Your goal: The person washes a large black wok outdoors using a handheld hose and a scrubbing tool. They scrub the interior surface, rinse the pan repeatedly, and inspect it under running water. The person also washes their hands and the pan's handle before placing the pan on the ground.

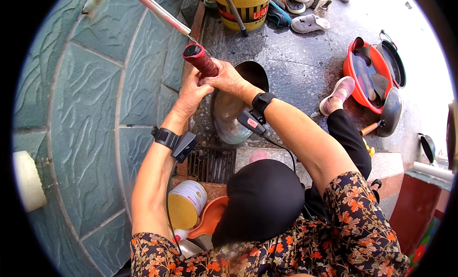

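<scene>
A handle wrapped in dark red tape (204,62) points up towards me, its black end showing. My right hand (227,76) grips its lower part from the right. My left hand (190,94) closes on it from the left, thumb against the right hand. Just below and to the right of my hands, a worn metal pan (232,117) with a dark inside stands tilted over the wet floor. My hands hide where the handle and pan may join. A tap (94,1) and a white and reddish pipe (161,13) are above and to the left.
A green tiled wall (82,105) runs along the left. Ahead stand a yellow bucket (245,8) and shoes (309,23). To the right, a red basin (349,62) holds water and pan-like items, beside more pans (391,114). A floor drain (212,166), a tin (188,203) and an orange container (211,219) are nearby.
</scene>
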A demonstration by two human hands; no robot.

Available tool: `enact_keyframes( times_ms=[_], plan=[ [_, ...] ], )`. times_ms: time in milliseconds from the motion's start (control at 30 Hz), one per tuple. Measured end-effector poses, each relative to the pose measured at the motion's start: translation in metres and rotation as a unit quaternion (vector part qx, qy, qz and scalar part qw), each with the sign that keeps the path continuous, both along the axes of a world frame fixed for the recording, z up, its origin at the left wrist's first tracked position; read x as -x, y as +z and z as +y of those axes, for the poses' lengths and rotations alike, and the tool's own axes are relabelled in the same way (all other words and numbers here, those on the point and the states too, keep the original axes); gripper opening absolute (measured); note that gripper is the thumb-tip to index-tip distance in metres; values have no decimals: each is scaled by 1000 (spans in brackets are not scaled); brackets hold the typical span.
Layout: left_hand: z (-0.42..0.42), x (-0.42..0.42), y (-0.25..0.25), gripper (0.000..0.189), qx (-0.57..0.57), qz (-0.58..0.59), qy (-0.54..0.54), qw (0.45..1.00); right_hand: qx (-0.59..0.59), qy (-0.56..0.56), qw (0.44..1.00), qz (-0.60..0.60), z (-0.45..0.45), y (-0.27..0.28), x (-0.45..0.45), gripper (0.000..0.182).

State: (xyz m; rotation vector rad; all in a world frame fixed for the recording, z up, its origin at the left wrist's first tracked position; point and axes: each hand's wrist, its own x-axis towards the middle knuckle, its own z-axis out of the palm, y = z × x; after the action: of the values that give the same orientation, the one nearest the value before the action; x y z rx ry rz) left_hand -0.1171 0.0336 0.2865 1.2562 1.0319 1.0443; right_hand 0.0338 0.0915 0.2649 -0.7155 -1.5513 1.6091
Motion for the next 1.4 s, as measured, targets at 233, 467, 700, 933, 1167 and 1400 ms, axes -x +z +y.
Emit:
enact_keyframes(
  times_ms=[233,467,700,933,1167,1400],
  plan=[
    [16,5,37,20,19,-151,178,972,-136,4,980,-147,-10,2,11,46],
    [43,20,14,27,38,-196,403,893,-163,-120,911,-360,-56,-30,-49,52],
    [46,26,17,44,64,-257,440,858,351,-160,798,-463,-120,-126,-129,62],
    [49,33,13,31,74,-266,390,878,625,-239,735,-109,-175,-198,-99,45],
    [40,33,-19,24,108,-383,363,843,530,-375,753,-102,-151,-236,-168,14],
    [15,19,-69,25,136,-438,389,799,415,-386,817,-110,-67,-161,-189,31]
  ],
)
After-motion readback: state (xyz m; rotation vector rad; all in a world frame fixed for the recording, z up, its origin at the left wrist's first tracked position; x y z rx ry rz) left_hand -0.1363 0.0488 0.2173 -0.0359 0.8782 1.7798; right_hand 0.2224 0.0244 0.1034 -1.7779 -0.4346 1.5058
